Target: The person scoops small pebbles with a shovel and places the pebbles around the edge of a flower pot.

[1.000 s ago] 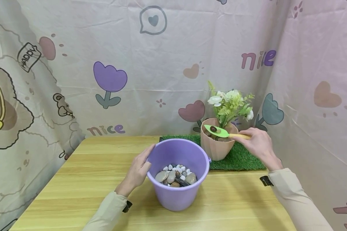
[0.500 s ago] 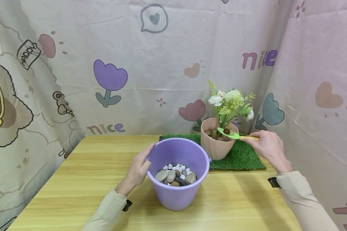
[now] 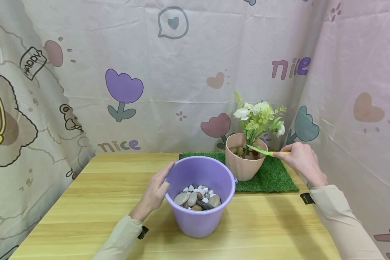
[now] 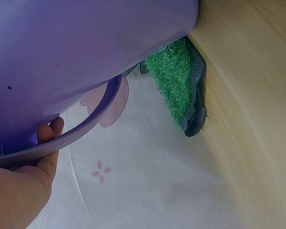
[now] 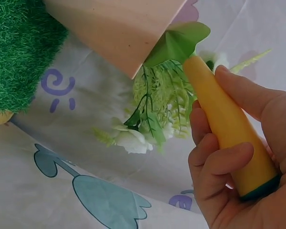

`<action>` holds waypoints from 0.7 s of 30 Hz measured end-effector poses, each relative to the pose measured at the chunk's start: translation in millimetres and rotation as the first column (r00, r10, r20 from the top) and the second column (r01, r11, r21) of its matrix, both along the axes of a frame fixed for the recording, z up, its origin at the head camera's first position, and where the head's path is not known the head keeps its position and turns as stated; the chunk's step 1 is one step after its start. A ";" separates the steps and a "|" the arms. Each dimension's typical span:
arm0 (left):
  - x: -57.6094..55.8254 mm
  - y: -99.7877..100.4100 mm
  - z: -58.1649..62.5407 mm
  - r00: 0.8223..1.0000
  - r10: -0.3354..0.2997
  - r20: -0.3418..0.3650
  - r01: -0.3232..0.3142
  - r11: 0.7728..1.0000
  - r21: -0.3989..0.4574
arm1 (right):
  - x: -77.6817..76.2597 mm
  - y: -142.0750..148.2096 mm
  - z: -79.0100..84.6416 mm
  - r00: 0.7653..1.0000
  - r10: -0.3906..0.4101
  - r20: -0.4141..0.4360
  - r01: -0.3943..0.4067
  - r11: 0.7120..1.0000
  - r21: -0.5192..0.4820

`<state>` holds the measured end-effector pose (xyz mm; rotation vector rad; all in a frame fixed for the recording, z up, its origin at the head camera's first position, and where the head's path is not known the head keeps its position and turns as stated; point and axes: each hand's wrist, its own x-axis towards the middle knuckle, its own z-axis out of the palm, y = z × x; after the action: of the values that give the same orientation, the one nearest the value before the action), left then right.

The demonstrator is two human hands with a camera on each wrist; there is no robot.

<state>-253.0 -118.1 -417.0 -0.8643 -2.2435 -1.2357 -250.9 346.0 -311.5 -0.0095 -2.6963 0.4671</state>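
Observation:
My left hand (image 3: 154,189) holds the left rim of a purple bucket (image 3: 199,222), which stands upright on the table. Across the fingers, in the left wrist view, passes the bucket's purple handle (image 4: 88,119). Pebbles (image 3: 198,198), white, grey and brown, lie inside the bucket. My right hand (image 3: 301,160) grips a small trowel by its yellow handle (image 5: 226,121). Seen nearly edge-on, the trowel's green blade (image 3: 259,150) is turned sideways over the mouth of a pink flower pot (image 3: 243,168). The pot contains stones and a plant with white flowers (image 3: 258,115).
Under the pot lies a green artificial grass mat (image 3: 276,180), reaching behind the bucket. The wooden table (image 3: 117,187) extends to the left and front. A patterned cloth (image 3: 169,83) hangs behind and along both sides.
The trowel has moved right and rolled onto its side. The dark brown pebble that lay on its blade is off it, and a brown stone shows in the pot below. My left hand stays put.

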 end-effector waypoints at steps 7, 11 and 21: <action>0.1 -0.5 0.2 1.000 -0.003 0.003 0.003 1.000 0.004 | 1.6 2.2 -0.8 1.000 -0.008 0.007 0.008 1.000 -0.010; 0.5 -0.7 0.9 1.000 -0.004 0.005 0.004 1.000 0.004 | 2.2 2.5 -2.1 1.000 0.007 0.003 -0.007 1.000 -0.005; 0.8 -0.2 0.8 1.000 -0.009 0.011 0.009 1.000 0.000 | 0.8 1.8 -9.2 0.999 0.032 -0.036 -0.031 0.999 0.009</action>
<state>-252.3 -118.3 -416.2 -0.8710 -2.2503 -1.2477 -250.1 347.8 -320.7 0.0435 -2.6668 0.4610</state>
